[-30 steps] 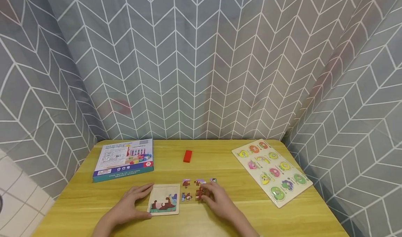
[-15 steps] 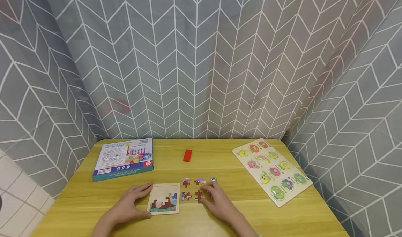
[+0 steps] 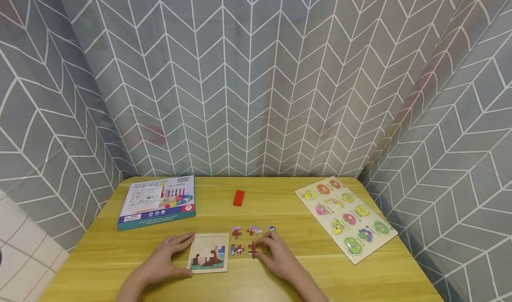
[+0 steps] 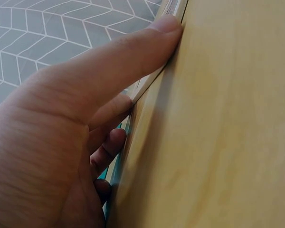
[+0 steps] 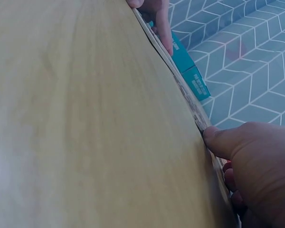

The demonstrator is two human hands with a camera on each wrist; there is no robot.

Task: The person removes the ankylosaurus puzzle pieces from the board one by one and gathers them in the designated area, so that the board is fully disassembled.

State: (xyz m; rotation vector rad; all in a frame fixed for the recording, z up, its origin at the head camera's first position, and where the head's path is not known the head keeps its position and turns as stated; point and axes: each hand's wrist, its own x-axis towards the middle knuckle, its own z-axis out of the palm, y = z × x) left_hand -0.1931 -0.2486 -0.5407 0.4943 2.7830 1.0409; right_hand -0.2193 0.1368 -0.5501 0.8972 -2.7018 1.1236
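In the head view my left hand point(image 3: 164, 260) holds the left side of a square wooden puzzle tray point(image 3: 193, 247), index finger at its upper left corner and thumb at the lower left. Brown, pink and teal pieces fill the tray's lower part. Right of it, my right hand point(image 3: 278, 257) pinches a brown jigsaw piece point(image 3: 253, 250) lying on the table, between thumb and fingertips. Several loose pieces lie around it, among them a blue-and-brown one point(image 3: 238, 250) and a purple-and-brown one point(image 3: 254, 231). The right wrist view shows my thumb point(image 5: 223, 141) low against the table; the fingers behind are partly hidden.
A red block point(image 3: 238, 198) lies behind the loose pieces. At the back left is a flat beaded-toy box point(image 3: 156, 204). A fruit-picture board point(image 3: 332, 213) rests at an angle on the right. Patterned curtains point(image 3: 248, 93) hang around the wooden table point(image 3: 224, 288).
My right hand's fingers have shifted slightly to the right, so more of the brown jigsaw piece shows. The left hand and the tray have stayed in place.
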